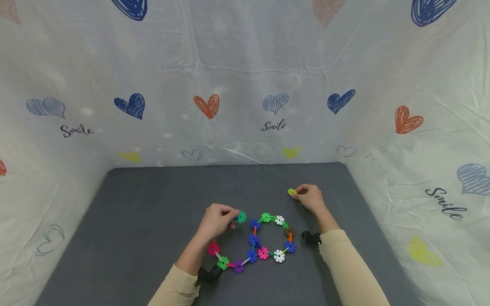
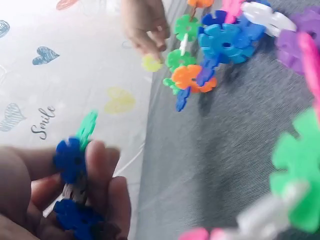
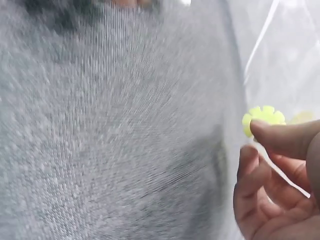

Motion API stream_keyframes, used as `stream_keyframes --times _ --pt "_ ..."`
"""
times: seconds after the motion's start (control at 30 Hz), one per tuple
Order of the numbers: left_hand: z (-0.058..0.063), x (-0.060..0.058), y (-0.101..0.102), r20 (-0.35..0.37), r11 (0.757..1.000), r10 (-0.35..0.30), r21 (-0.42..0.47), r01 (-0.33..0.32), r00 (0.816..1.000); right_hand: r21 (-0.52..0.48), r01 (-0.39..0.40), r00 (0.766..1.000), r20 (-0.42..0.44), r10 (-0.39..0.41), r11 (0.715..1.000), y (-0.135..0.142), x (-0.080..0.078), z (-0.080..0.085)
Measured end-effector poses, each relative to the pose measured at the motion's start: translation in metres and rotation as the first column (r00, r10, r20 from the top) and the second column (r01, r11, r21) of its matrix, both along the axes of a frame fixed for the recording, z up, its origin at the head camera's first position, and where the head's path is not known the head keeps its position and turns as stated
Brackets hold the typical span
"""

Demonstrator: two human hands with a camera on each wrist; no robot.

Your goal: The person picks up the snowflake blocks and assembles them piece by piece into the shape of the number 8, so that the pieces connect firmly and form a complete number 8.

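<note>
Notched, flower-shaped plastic discs are linked into a chain, with a closed ring (image 1: 279, 256) on the right and an open curve (image 1: 239, 267) running left from it. My left hand (image 1: 215, 220) grips the curve's upper end. In the left wrist view, blue discs (image 2: 69, 161) sit between its fingers, and a teal-green disc (image 2: 87, 128) sticks out past the fingertips. Behind the ring to the right, my right hand (image 1: 309, 198) pinches a single yellow disc (image 3: 263, 120) between thumb and index finger, apart from the chain. Its other fingers are curled in.
The chain lies on a dark grey cloth-covered table (image 1: 160, 191). A white curtain (image 1: 237, 55) printed with hearts rises behind the table and along both sides. Black straps (image 1: 311, 237) with cameras are worn at both wrists, close to the chain on the left side.
</note>
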State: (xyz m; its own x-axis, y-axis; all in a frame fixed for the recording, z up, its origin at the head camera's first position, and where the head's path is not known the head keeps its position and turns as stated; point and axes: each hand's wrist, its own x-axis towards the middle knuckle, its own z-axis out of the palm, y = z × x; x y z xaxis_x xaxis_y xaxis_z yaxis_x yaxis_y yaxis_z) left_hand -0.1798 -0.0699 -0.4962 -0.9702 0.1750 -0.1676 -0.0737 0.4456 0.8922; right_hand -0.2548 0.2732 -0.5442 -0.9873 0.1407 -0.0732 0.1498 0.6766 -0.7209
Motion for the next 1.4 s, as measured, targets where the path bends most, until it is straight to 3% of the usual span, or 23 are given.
stream_keyframes --times 0.13,0.23,0.37,0.5,0.57,0.8,0.9,1.03,1.1,1.17,1.23,1.3,1.33,1.4 --pt "-0.007 0.001 0.003 0.083 0.985 0.117 0.116 -0.127 0.990 -0.031 -0.074 0.994 -0.089 0.071 0.997 -0.018 0.016 0.018" --pt "-0.013 0.002 0.006 0.131 0.961 0.172 0.196 -0.195 0.976 -0.043 -0.157 0.973 -0.178 0.147 0.987 -0.045 0.037 0.033" --pt "-0.020 0.002 0.012 0.146 0.945 0.210 0.224 -0.239 0.967 -0.009 -0.254 0.915 -0.327 0.237 0.967 -0.085 0.066 0.041" --pt "-0.024 0.002 0.015 0.141 0.936 0.218 0.251 -0.248 0.966 0.009 -0.261 0.860 -0.452 0.236 0.965 -0.116 0.084 0.032" --pt "-0.024 0.002 0.017 0.157 0.925 0.216 0.283 -0.254 0.964 -0.007 -0.251 0.850 -0.479 0.217 0.968 -0.125 0.088 0.026" --pt "-0.023 0.003 0.019 0.201 0.890 0.211 0.364 -0.273 0.956 -0.056 -0.218 0.859 -0.486 0.164 0.974 -0.139 0.092 0.014" --pt "-0.023 0.004 0.020 0.209 0.892 0.196 0.367 -0.262 0.958 -0.004 -0.220 0.818 -0.545 0.182 0.975 -0.141 0.094 0.010" --pt "-0.023 0.005 0.024 0.181 0.903 0.185 0.356 -0.240 0.966 0.082 -0.227 0.721 -0.655 0.224 0.970 -0.139 0.093 0.007" --pt "-0.024 0.005 0.025 0.166 0.911 0.177 0.345 -0.226 0.970 0.101 -0.244 0.706 -0.663 0.248 0.964 -0.137 0.092 0.006" --pt "-0.026 0.004 0.025 0.154 0.922 0.167 0.326 -0.210 0.974 0.081 -0.268 0.749 -0.609 0.261 0.960 -0.134 0.092 0.006" --pt "-0.030 0.004 0.024 0.147 0.935 0.162 0.294 -0.200 0.976 0.040 -0.269 0.819 -0.516 0.251 0.962 -0.129 0.094 0.008" --pt "-0.034 0.004 0.023 0.124 0.954 0.161 0.234 -0.186 0.979 0.035 -0.215 0.887 -0.412 0.210 0.976 -0.125 0.099 0.010" --pt "-0.036 0.004 0.023 0.110 0.963 0.164 0.198 -0.183 0.980 0.059 -0.180 0.914 -0.359 0.189 0.982 -0.124 0.103 0.010" --pt "-0.040 0.004 0.021 0.060 0.978 0.179 0.099 -0.184 0.982 0.167 -0.122 0.947 -0.277 0.165 0.978 -0.122 0.111 0.010"
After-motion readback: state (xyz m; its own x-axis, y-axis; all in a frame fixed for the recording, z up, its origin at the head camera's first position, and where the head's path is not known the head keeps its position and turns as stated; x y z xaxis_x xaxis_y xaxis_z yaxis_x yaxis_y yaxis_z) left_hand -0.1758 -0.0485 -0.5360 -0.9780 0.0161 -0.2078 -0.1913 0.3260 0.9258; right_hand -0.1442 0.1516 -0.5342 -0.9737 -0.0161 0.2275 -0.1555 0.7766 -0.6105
